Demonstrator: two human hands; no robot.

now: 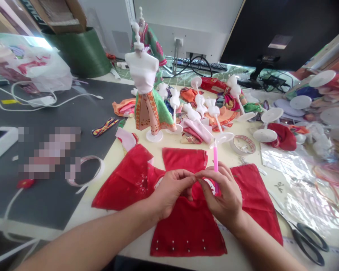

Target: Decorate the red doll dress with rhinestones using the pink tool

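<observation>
My left hand (176,190) is closed in a pinch, thumb against index finger, over the middle of a red doll-sized garment (186,222). My right hand (224,192) is closed too, its fingertips meeting those of the left. Whatever lies between the fingertips is too small to make out. A pink pen (216,160) stands nearly upright, tucked in the right hand's fingers. The garment lies spread flat, with wide panels to the left and right and smaller ones above and below. Small white dots line its near panel, and white embroidery shows on the left panel. Its centre is partly hidden by my hands.
Black-handled scissors (309,239) lie at the near right. Beyond the garment stand a white doll mannequin (143,71) in a green skirt and several small white doll stands. Tape rolls (244,145) and plastic bags (310,199) lie around. A monitor (282,34) stands behind.
</observation>
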